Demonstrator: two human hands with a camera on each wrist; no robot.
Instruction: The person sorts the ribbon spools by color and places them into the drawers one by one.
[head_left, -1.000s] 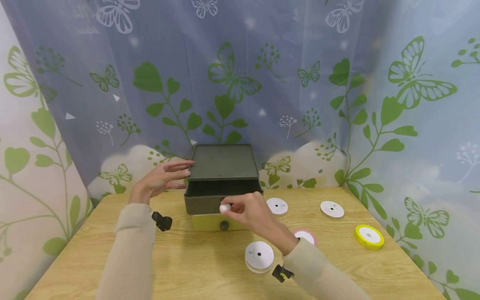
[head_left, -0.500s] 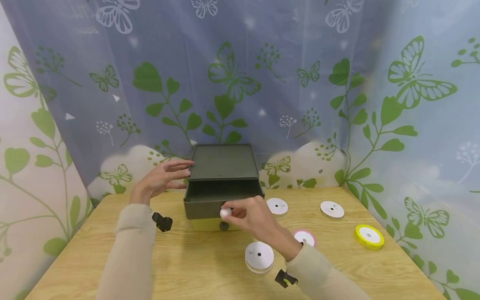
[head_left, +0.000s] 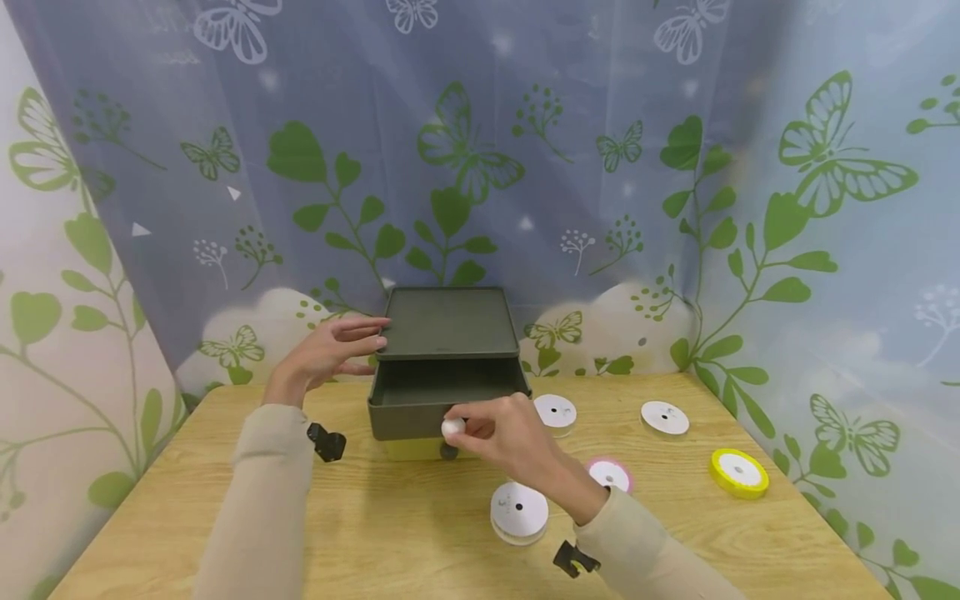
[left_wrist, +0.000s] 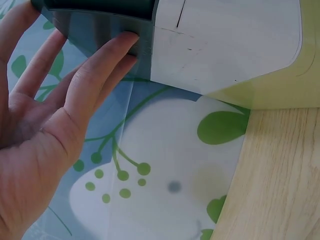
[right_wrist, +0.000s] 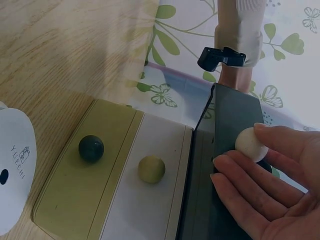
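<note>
A small desktop drawer unit with a dark green top (head_left: 450, 321) stands at the back of the table. Its dark green top drawer (head_left: 405, 422) is pulled partway out, and the inside shows dark. My right hand (head_left: 517, 437) pinches the round white knob (right_wrist: 251, 145) on that drawer's front between thumb and fingers. Below it, the right wrist view shows a white drawer (right_wrist: 135, 205) with a yellow-green knob (right_wrist: 151, 169) and a yellow drawer (right_wrist: 70, 192) with a dark green knob (right_wrist: 91, 148). My left hand (head_left: 318, 354) touches the unit's left side with extended fingers.
White ribbon spools lie to the right: one in front (head_left: 519, 510), one beside the unit (head_left: 546, 408), one farther right (head_left: 664, 417). A pink-rimmed spool (head_left: 611, 473) is partly behind my right wrist. A yellow ribbon roll (head_left: 738, 473) lies near the right edge. Patterned curtains surround the table.
The top drawer has slid a little farther out toward me, with my right hand holding its knob throughout. My left hand has stayed at the unit's side.
</note>
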